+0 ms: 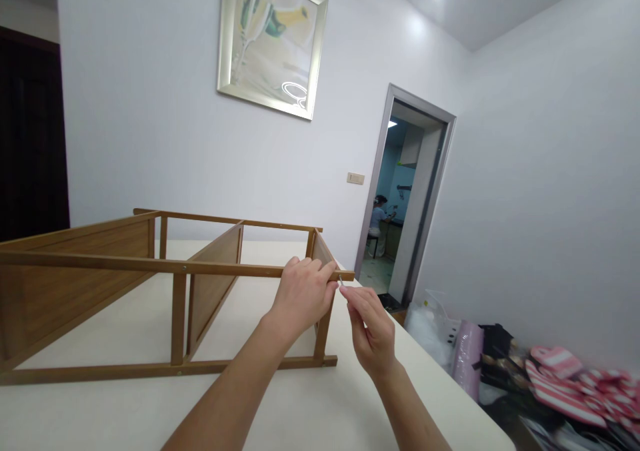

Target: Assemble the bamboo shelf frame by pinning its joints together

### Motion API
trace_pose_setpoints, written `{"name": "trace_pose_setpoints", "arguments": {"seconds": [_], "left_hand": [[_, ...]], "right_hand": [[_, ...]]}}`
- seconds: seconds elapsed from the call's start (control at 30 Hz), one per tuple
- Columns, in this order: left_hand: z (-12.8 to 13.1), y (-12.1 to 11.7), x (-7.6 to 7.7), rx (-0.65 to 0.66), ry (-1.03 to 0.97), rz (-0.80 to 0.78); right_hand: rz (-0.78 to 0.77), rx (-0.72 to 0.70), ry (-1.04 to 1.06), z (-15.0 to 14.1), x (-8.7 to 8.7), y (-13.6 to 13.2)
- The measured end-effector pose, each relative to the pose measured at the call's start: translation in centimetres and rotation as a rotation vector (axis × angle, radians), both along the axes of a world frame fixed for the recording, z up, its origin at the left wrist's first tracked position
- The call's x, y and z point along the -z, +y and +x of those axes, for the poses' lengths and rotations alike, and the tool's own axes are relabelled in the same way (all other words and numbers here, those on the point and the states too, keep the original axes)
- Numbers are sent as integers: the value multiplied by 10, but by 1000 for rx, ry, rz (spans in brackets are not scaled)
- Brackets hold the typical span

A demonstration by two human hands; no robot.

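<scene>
A wooden shelf frame lies on its side on a white table. My left hand is closed around the right end of its upper front rail, by the corner post. My right hand pinches a small metal tool, thin like a hex key, whose tip meets the rail's end at that corner. The fastener itself is too small to make out.
A framed picture hangs on the wall behind. An open doorway at the right shows a person seated in another room. Bags and striped cloth are piled beyond the table's right edge.
</scene>
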State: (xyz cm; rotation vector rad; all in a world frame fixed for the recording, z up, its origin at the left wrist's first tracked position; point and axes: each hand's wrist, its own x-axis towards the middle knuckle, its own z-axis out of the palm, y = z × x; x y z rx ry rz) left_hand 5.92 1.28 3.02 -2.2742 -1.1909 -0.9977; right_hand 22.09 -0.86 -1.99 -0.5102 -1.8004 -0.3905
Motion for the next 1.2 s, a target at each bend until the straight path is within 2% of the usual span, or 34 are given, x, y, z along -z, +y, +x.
{"name": "trace_pose_setpoints", "arguments": {"seconds": [0.37,0.63,0.77,1.0,1.1,1.2], "left_hand": [[1,0,1,-9,8,-20],[1,2,1,-8,6,-17],[0,2,0,0,0,-15],[-1,0,0,-7,11,-18],[-1,-1,0,-13,18,-17],[-2,0,1,-16,15,-16]], "right_hand": [[118,257,-64,6,1,3],[226,283,-77,-8,-7,7],[197,322,8,-14,-11,8],[45,364,156,-28,-29,0],[-210,347,269,-28,-36,-6],[-536,184,440,-26,-39,-10]]}}
